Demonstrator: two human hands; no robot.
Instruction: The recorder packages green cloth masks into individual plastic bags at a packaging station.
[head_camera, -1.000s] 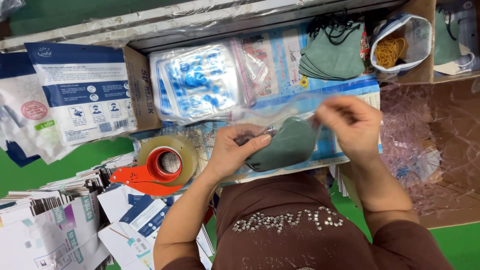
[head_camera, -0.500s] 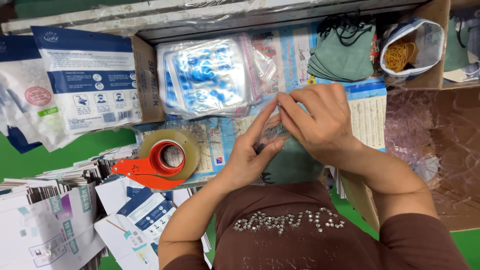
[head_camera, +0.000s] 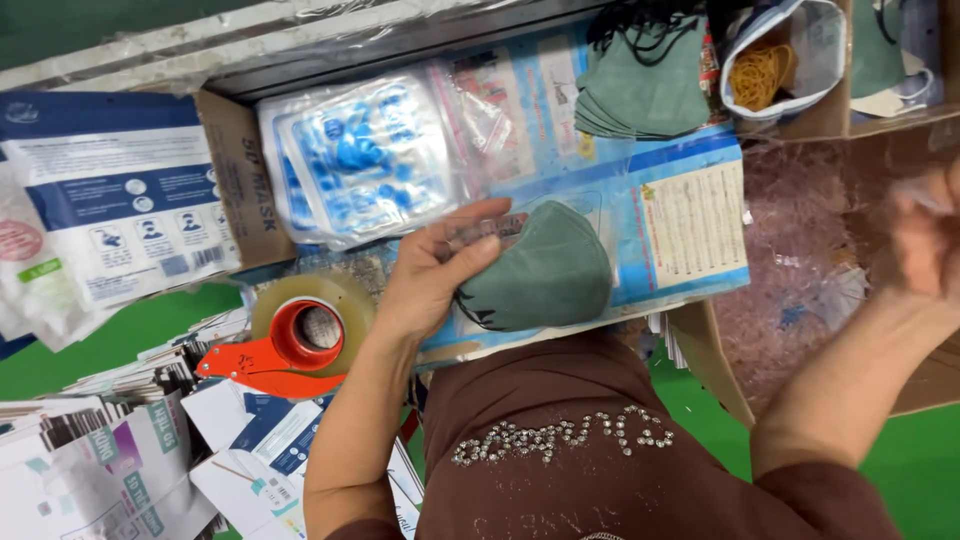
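My left hand (head_camera: 440, 275) grips a dark green face mask (head_camera: 545, 270) in a clear plastic sleeve, holding it over a blue printed sheet (head_camera: 690, 220) on the work surface. My right hand (head_camera: 925, 235) is off at the far right edge above a box of clear plastic wrap (head_camera: 800, 290); it is blurred and whether it holds anything cannot be told. A stack of several green masks (head_camera: 640, 90) with black ear loops lies at the back.
A red tape dispenser with a clear tape roll (head_camera: 295, 335) sits left of my left hand. A pile of blue-and-clear packets (head_camera: 355, 155), white and blue bags (head_camera: 110, 190), flat printed cartons (head_camera: 110, 450) and a bag of rubber bands (head_camera: 765, 70) surround the spot.
My right hand left the mask and swung far to the right over the box. My left hand kept the sleeved mask, which now lies uncovered.
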